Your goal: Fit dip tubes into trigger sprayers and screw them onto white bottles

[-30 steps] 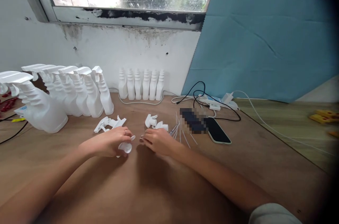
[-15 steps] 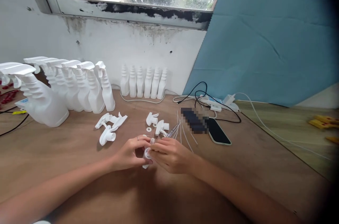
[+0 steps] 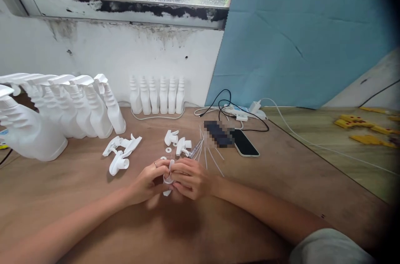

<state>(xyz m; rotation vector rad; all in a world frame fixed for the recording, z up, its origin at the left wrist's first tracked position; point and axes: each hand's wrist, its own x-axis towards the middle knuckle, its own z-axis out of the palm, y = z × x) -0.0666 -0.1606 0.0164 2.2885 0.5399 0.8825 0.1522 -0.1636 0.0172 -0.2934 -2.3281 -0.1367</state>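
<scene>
Between my two hands is a white trigger spray head, its round collar facing up toward me. My left hand grips it from the left, thumb below and fingers above. My right hand closes in from the right, fingertips pressed on the collar and partly covering it. Whether those fingertips also pinch a small part is hidden. Just beyond lie two more spray heads and small white washers. Thin white dip tubes fan out beside a clear, slim tool.
Several joined spray heads lie to the left. White spray bottles with heads stand behind them, and headless bottles line the wall. At right are a phone, a power strip and cables.
The camera view has swung right, so everything sits further left. My right fingers have shifted over the spray head's collar, while my left hand keeps its hold.
</scene>
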